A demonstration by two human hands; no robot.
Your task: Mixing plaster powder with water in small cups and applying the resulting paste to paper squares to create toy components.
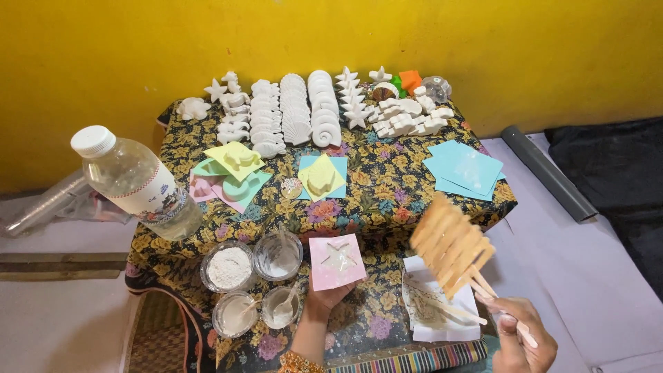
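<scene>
My left hand point(323, 298) holds a pink paper square point(336, 262) from below; a clear star-shaped mould rests on it. My right hand point(523, 340), at the lower right, grips a fanned bundle of flat wooden sticks point(452, 242) by their lower ends, raised over the table's right front corner. Below the sticks lies a white paper sheet point(435, 307) with a few more sticks on it. Left of the pink square stand a bowl of white powder point(228, 268), a bowl with a spoon point(277, 254) and two small cups of white mix point(235, 313).
The low table has a floral cloth point(387, 186). Rows of white cast shells and stars point(311, 107) fill its back. Coloured paper squares with moulds point(238, 169), a blue paper stack point(464, 170), a tilted clear bottle point(135, 183), a grey tube point(547, 173) and a yellow wall point(331, 34).
</scene>
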